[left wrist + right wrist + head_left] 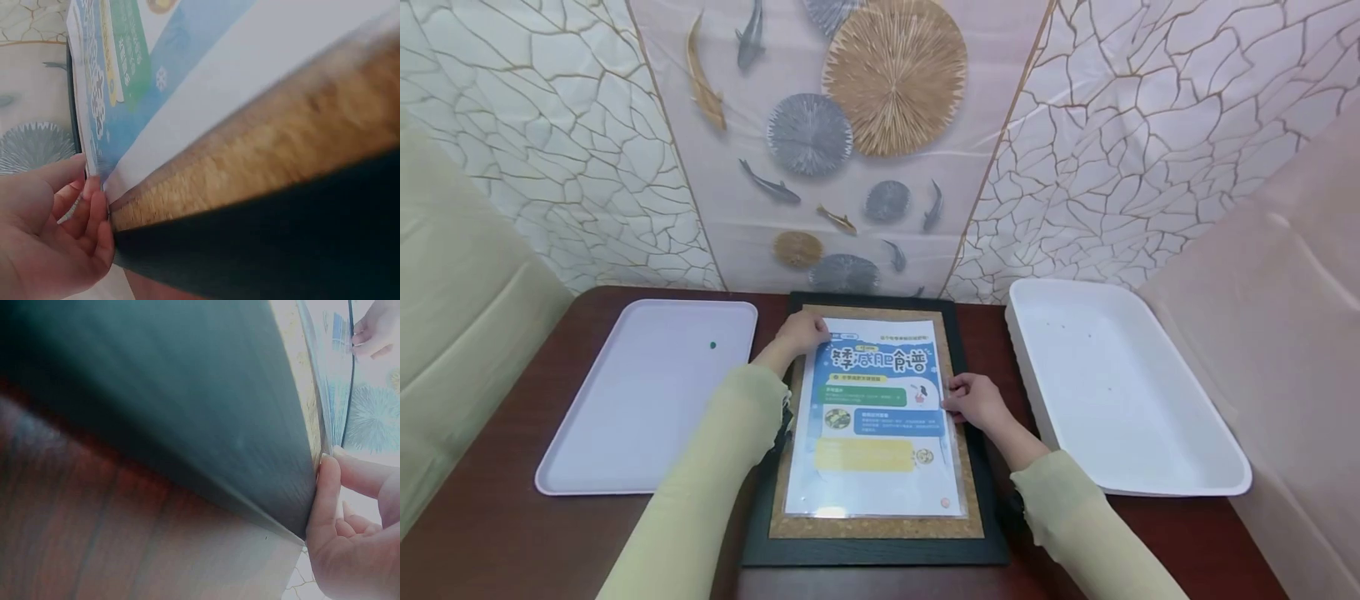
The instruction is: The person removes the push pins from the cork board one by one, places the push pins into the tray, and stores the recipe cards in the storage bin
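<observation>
Sheet (874, 492) lies on board (880, 528) between hands, left hand (802, 332) pinching it near board's far-left corner, right hand (979, 402) pinching it near right edge; glossy white, blue-green-yellow print.

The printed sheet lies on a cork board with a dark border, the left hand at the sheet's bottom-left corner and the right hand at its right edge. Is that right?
Not quite: the head view shows the left hand at the printed sheet's top-left corner. The right hand is at its right edge, and the cork board with its dark border lies beneath.
</observation>
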The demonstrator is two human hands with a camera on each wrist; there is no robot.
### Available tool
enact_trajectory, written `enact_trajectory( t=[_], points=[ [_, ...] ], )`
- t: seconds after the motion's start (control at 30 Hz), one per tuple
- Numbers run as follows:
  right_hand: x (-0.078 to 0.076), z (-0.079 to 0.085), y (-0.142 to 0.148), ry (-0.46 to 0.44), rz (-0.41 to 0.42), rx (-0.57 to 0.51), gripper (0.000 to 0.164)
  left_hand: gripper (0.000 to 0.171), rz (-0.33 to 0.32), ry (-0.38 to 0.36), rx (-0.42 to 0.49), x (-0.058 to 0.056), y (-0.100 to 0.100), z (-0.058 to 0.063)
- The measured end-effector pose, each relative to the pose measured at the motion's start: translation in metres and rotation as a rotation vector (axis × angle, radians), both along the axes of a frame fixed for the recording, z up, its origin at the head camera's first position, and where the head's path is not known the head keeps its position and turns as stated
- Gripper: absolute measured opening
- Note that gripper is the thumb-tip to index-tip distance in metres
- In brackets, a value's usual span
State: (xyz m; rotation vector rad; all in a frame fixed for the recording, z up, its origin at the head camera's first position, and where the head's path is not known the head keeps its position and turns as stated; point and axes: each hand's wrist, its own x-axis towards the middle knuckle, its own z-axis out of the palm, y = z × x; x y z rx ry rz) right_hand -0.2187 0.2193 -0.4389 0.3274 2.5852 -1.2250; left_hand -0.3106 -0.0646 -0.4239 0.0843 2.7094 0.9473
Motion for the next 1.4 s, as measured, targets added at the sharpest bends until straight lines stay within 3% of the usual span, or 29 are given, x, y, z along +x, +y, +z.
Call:
enact_trajectory(
  t=[0.17,0.47,0.73,0.93,1.23,1.4],
  points=[
    [0.001,-0.001,0.000,-0.006,-0.011,0.000,0.035,0.019,-0.026,0.018,0.060,0.006,-0.003,-0.001],
    [0.001,0.000,-0.001,0.000,-0.007,-0.006,0.034,0.017,-0.052,0.036,0.068,0.017,-0.010,0.005],
    [0.000,-0.001,-0.001,-0.002,-0.003,-0.003,0.034,0.018,-0.055,0.035,0.097,0.028,-0.018,0.010],
    [0.000,-0.002,0.000,0.004,0.000,0.003,0.034,0.017,-0.028,0.027,0.111,0.033,-0.026,0.007],
    [0.002,-0.001,0.000,0.007,0.005,-0.003,0.034,0.016,-0.026,0.079,0.137,0.040,-0.053,0.004],
    [0.002,0.000,-0.001,0.009,0.003,-0.011,0.034,0.017,0.018,0.087,0.108,0.044,-0.071,0.004]
  ],
)
